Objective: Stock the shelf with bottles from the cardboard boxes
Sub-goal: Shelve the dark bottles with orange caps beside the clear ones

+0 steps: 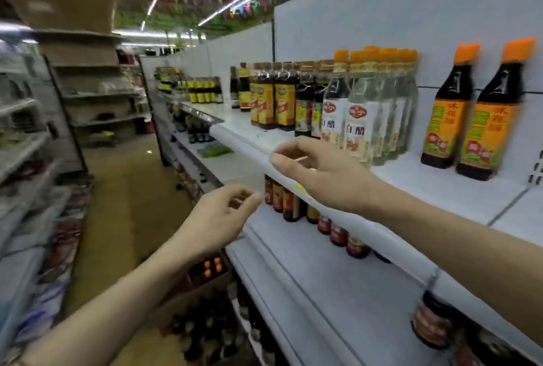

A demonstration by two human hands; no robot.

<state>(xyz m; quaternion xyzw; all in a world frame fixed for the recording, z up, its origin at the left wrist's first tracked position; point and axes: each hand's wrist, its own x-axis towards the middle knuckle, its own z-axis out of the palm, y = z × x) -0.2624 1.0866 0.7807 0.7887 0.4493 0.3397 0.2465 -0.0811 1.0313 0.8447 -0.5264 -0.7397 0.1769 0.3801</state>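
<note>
Both hands hang empty, fingers loosely curled — the right hand point(320, 171) over the white metal shelf's point(440, 186) front edge, the left hand point(223, 215) just below. Clear white-labelled vinegar bottles point(361, 118) stand further back.

Both your bare forearms reach forward. Your right hand point(320, 173) is raised higher, fingers loosely curled and holding nothing; your left hand point(219, 215) hangs lower, equally relaxed and empty.

The shelf point(426, 186) is smooth, matt white; the clear bottles point(367, 118) look like glossy plastic, with paper-like labels; dark bottles point(449, 113) shine.
</note>
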